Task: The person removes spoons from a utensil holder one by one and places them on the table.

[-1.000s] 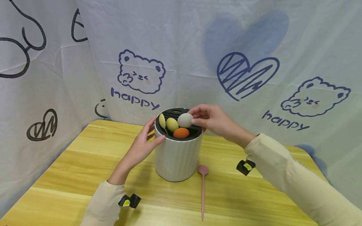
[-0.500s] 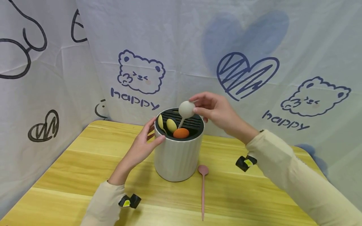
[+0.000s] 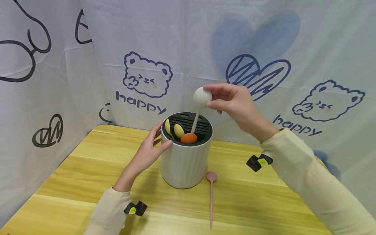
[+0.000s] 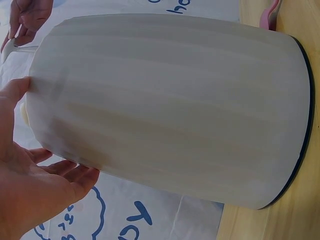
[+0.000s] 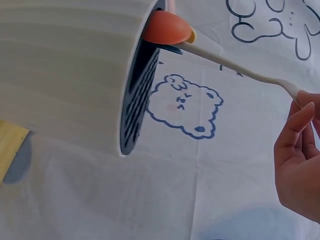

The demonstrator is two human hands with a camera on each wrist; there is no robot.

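Note:
A ribbed white utensil holder [image 3: 185, 166] with a black slotted top stands on the table. My left hand [image 3: 148, 151] rests against its left side near the rim, thumb and fingers spread and fairly straight. My right hand [image 3: 235, 101] pinches the round head of a white spoon [image 3: 202, 97] between thumb and fingers. The spoon's handle slants down into the holder's front opening; its lower end is hidden. An orange spoon head [image 3: 189, 138] and two yellow spoon heads, one upright [image 3: 167, 126] and one beside it [image 3: 179, 131], stick out of that opening.
A pink spoon [image 3: 211, 199] lies on the wooden table [image 3: 249, 199], just right of the holder's base. Close behind the table hangs a white cloth [image 3: 188, 49] printed with bears and hearts. Another stretch of cloth [image 3: 58, 98] hangs at the left.
My right hand has risen and moved slightly right, drawing the white spoon upward so that more of its handle shows above the holder. My left hand stays in place.

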